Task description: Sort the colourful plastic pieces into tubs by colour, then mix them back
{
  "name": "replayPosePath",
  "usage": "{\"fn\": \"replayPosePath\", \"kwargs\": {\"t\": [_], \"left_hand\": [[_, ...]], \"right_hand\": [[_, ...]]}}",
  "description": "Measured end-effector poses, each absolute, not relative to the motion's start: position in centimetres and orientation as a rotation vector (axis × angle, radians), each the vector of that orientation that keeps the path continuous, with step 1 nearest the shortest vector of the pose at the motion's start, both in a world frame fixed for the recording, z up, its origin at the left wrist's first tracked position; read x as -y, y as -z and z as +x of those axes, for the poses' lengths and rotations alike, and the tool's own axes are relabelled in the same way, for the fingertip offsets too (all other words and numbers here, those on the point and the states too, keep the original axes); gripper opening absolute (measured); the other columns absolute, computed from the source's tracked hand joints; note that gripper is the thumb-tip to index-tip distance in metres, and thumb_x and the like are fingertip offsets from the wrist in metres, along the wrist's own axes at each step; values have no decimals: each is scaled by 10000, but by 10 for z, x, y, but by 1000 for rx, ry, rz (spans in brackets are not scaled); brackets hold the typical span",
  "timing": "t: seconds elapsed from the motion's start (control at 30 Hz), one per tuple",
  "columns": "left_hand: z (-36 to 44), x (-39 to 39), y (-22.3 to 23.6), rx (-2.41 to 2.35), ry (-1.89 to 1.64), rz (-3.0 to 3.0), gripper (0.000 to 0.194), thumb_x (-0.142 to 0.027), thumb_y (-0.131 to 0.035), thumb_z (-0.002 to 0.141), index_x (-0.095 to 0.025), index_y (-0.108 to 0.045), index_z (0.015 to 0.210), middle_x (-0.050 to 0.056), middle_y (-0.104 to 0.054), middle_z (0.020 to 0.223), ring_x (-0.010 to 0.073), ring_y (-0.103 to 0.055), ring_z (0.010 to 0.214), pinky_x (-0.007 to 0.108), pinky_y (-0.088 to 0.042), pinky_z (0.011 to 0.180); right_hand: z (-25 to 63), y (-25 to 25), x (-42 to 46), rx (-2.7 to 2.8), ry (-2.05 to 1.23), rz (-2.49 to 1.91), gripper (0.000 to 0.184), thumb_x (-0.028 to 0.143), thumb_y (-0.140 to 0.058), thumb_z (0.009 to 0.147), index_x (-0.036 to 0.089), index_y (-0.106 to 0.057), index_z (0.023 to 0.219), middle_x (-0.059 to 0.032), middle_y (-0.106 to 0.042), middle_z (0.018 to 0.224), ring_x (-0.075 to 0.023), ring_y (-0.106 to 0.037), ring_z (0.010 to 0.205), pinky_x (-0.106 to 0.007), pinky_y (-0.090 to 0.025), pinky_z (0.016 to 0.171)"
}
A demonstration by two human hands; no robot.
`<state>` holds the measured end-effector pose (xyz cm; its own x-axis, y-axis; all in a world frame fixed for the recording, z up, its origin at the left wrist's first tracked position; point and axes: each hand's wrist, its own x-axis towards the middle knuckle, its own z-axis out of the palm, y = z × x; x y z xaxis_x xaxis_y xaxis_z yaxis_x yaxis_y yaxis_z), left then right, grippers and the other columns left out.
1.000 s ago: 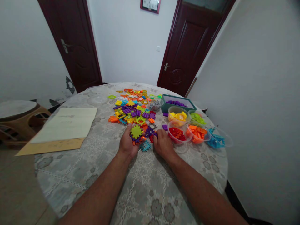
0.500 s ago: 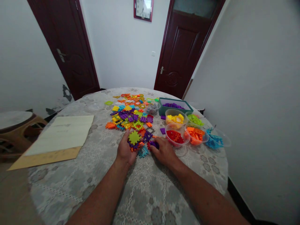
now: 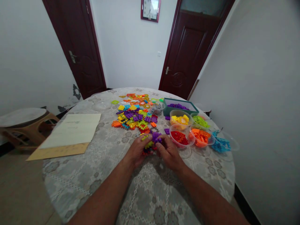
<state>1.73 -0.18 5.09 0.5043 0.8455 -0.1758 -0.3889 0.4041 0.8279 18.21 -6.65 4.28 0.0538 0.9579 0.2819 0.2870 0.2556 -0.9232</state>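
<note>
Purple plastic (image 3: 156, 136), mid-frame, is pinched in the right hand (image 3: 170, 154); fingers of the left hand (image 3: 136, 151) clamp a green piece (image 3: 148, 144) (partly hidden). Top centre, the clock (image 3: 150, 10) is cropped.

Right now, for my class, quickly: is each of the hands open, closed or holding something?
Left hand: closed, holding a yellow-green piece.
Right hand: closed, fingers and thumb on a purple piece.

A home is being shown here: a flowered tablecloth (image 3: 145, 200) is spread below, and up on the white wall (image 3: 128, 47) a clock (image 3: 150, 10) is hung between two dark panelled doors (image 3: 191, 47).
</note>
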Motion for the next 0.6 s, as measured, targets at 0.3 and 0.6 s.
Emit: {"fn": "replayPosePath", "kwargs": {"t": [0.3,0.6], "left_hand": [[17,3,-49,-659,-848,901,459,-412,-883,791,-181,-730,1157,107,-752,1014,204,-710,797,247,-546,555],[15,1,-53,-752,-959,852,419,-390,-898,774,-213,-700,1099,64,-732,962,199,-707,819,238,-550,547]], "right_hand": [[181,-55,71,1567,-790,-1320,177,402,-550,1030,261,-576,1135,3,-649,886,-164,-617,741,-283,-506,674],[203,-91,70,1504,-887,-1435,213,417,-617,1003,231,-650,1100,46,-614,709,-145,-609,613,-259,-470,591]]}}
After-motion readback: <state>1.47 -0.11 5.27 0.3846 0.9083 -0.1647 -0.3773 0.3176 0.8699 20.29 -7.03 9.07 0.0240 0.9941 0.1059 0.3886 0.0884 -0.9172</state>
